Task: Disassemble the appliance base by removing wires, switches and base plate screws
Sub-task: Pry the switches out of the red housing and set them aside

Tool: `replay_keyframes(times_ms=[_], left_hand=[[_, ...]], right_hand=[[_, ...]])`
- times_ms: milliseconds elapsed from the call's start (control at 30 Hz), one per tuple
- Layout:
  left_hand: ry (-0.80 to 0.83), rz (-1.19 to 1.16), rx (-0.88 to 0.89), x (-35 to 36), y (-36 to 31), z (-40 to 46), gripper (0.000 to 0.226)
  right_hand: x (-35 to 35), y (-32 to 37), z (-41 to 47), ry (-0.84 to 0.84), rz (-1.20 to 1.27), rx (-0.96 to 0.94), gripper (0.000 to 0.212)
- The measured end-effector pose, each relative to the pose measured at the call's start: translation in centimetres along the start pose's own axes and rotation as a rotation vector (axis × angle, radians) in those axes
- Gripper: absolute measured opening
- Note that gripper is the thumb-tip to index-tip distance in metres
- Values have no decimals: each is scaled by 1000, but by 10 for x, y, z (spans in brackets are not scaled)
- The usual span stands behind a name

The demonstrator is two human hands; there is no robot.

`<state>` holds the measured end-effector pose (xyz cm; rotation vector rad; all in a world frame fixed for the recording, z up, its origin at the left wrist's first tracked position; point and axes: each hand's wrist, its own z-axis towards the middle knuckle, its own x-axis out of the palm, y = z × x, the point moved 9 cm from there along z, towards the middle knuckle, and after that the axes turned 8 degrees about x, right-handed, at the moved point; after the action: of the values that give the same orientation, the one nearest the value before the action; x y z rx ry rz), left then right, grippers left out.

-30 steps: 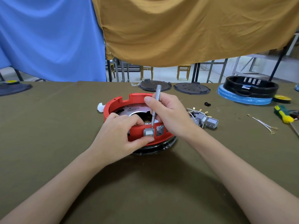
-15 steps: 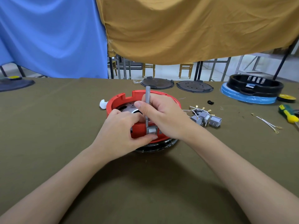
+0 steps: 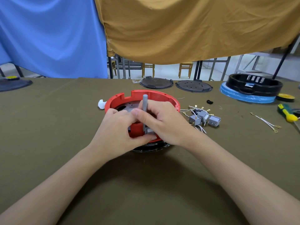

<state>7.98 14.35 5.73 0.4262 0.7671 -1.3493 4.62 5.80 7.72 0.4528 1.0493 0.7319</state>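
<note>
A red round appliance base (image 3: 155,95) sits on a black plate in the middle of the olive table. My right hand (image 3: 164,120) grips a thin grey screwdriver (image 3: 145,103), held nearly upright with its tip down at the base's near wall. A grey switch (image 3: 150,131) is set in that wall, partly hidden by fingers. My left hand (image 3: 116,129) holds the near wall, its thumb under the switch and fingers curled over the rim. Removed grey switches with white wires (image 3: 203,118) lie just right of the base.
A loose white wire pair (image 3: 266,122) and a green-yellow screwdriver (image 3: 286,112) lie at the right. Two dark round plates (image 3: 193,86) and a black base on blue film (image 3: 253,86) stand at the back. A white wad (image 3: 101,103) lies left of the red base.
The screwdriver has swung from leaning right to nearly upright and shifted left along the near wall. My right hand moved closer over my left hand, covering more of the switches.
</note>
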Motion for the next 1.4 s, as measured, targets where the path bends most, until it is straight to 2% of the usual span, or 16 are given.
replay_keyframes(times_ms=[167,367,600,733,867,967,1067,1167,1300,1400], left_hand=[[-5,-61,-11,0,2,2,24],[-3,-78,-52,1,6,0,32],[-4,19,-87,-2,10,-3,47],[-16,-25,-91,-2,9,-2,50],[-9,-46,-95,-2,9,-2,49],[-26,-72,-84,-3,6,0,36],[-14,-73,-88,-2,5,0,37],[-21,-55,-73,-3,5,0,35],[-21,-18,-104,0,11,-2,46],[-35,-17,-103,-1,10,-1,46]], right_hand=[[6,1,8,33,-41,53,37],[9,1,12,57,-38,86,43],[-9,-4,2,-61,5,7,35],[-3,-5,0,51,-157,-16,29],[-2,-5,3,119,-172,50,32],[4,-3,7,118,-188,78,40],[11,0,12,110,-196,77,45],[5,0,7,82,-161,28,41],[-14,0,-3,15,-80,-24,27],[-16,3,-2,16,-138,-32,32]])
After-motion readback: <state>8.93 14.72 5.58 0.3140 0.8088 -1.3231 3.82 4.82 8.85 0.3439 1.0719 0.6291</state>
